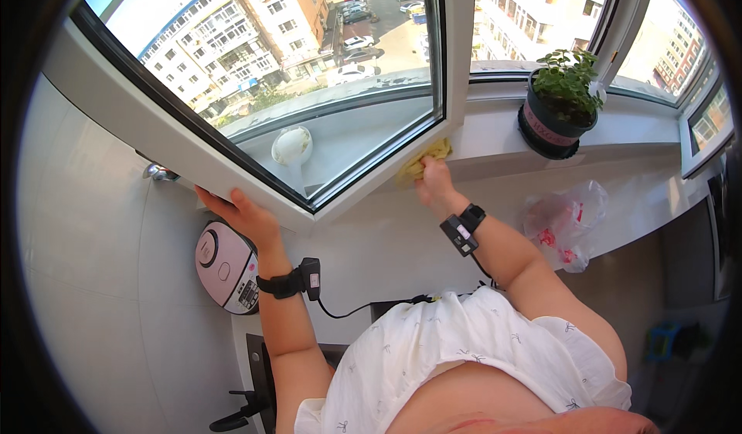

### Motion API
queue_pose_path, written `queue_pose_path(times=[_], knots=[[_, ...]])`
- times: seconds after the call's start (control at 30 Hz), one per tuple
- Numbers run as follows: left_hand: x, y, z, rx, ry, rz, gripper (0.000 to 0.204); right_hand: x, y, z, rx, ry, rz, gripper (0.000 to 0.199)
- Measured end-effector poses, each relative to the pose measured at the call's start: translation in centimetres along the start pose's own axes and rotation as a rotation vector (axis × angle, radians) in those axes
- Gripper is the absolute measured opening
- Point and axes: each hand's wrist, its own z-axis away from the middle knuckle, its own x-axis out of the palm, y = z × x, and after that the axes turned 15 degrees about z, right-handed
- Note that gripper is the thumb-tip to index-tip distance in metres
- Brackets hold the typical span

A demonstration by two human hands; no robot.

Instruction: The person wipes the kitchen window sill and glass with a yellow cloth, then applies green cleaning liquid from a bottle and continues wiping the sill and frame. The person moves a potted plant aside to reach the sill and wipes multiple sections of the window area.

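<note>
A white-framed window sash [193,159] stands swung inward over the counter, its glass reaching up to the left. My left hand [249,219] grips the sash's lower edge, thumb on the near face and fingers toward the metal window handle [160,173]. In my closed right hand [437,185] is a crumpled yellow cloth [437,150]. It presses against the sash's right-hand lower frame, close to the sill. Part of the cloth is hidden by my fingers. Both wrists wear black straps with small boxes and cables.
A potted green plant [568,94] stands on the sill to the right. Below it, a clear plastic bag [568,221] with red marks lies on the white counter [363,252]. A pink rice cooker [224,264] sits beside my left forearm. A white rounded object [292,146] shows through the glass.
</note>
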Motion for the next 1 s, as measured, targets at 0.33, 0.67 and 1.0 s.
queue_pose_path(times=[0.33,0.67,1.0], knots=[[0.3,0.8,-0.5,-0.005,-0.034,0.032,0.08,3.0,-7.0,8.2,-0.586,-0.753,0.967,0.03],[0.1,1.5,0.0,0.0,-0.008,-0.054,0.083,3.1,-19.8,-4.3,-1.793,0.019,1.468,0.017],[0.2,2.2,0.6,-0.007,-0.003,-0.083,0.087,-4.2,-9.6,-2.5,-1.676,-0.378,1.683,0.038]])
